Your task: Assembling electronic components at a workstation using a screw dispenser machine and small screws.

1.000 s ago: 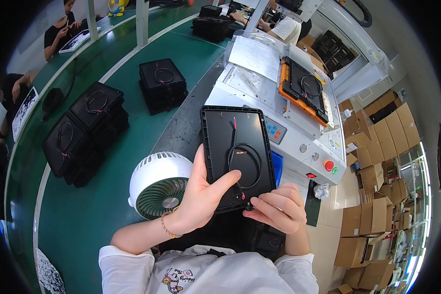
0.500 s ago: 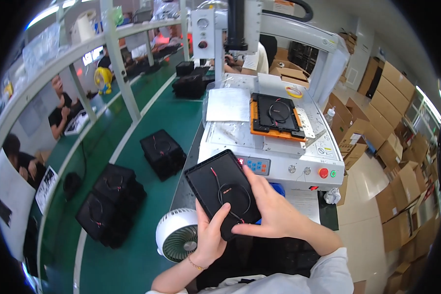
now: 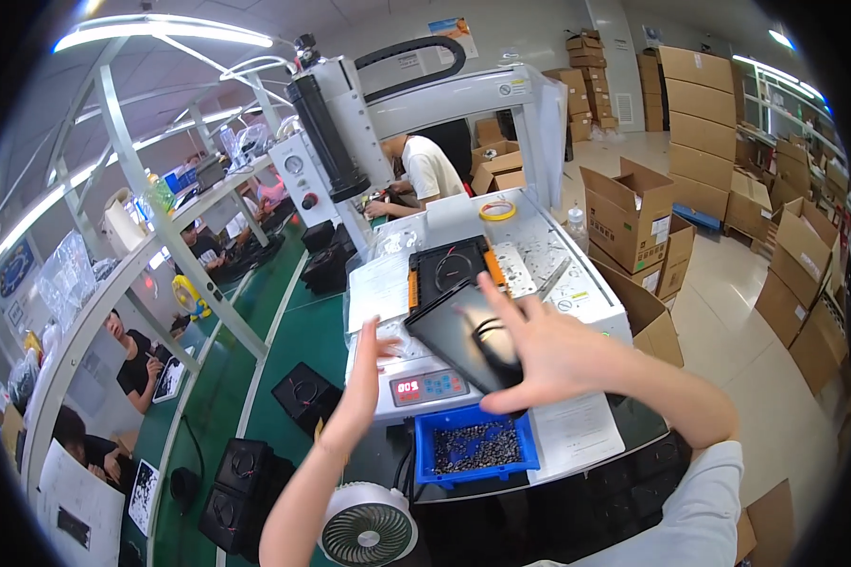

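Note:
A flat black rectangular panel (image 3: 449,342), with a coiled black cable on it, is tilted in front of the machine. My right hand (image 3: 553,354) grips its right side, thumb at the lower corner and fingers over the upper edge. To the left of the panel, my left hand (image 3: 357,387) is raised with straight fingers and holds nothing. Just beyond the panel, an orange-edged black fixture (image 3: 494,274) sits on the machine's white bed (image 3: 577,317). Another black panel with a looped cable (image 3: 444,263) lies in it, partly hidden.
A blue bin (image 3: 424,435) of small dark parts stands below the control panel (image 3: 430,386), beside a white fan (image 3: 367,529). Stacked black panels (image 3: 241,472) sit on the green bench (image 3: 279,402). The machine's black cylinder (image 3: 326,137) hangs above. Cartons (image 3: 624,222) stand right; other people work nearby.
The black panel has moved forward toward the machine in my right hand. My left hand has let go of it. The view has tilted up, bringing the blue bin into sight.

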Available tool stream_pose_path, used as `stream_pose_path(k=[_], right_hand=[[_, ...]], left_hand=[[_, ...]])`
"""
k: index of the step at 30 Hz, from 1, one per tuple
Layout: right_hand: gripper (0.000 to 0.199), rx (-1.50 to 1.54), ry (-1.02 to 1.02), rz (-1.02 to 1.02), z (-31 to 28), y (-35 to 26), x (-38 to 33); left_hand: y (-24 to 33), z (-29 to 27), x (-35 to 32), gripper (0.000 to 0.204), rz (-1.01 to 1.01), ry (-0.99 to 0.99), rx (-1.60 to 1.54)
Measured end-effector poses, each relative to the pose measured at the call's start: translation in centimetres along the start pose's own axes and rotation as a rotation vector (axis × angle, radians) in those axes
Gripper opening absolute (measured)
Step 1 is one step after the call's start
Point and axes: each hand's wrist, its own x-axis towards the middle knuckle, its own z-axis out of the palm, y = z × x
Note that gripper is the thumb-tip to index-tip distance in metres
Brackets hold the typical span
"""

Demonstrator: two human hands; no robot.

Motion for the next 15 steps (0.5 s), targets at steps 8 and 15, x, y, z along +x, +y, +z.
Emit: stream_pose_path(k=[8, 15], right_hand=[[0.124, -0.172, 0.136, 0.377, -3.3, 7.3, -5.8], [0.124, -0.172, 0.133, 0.504, -2.8, 9.6, -6.6]], left_hand=[[4.8, 6.3, 12.0, 0.129, -0.14, -0.04, 0.717], [5.8, 10.6, 13.9, 0.14, -0.243, 0.062, 1.027]])
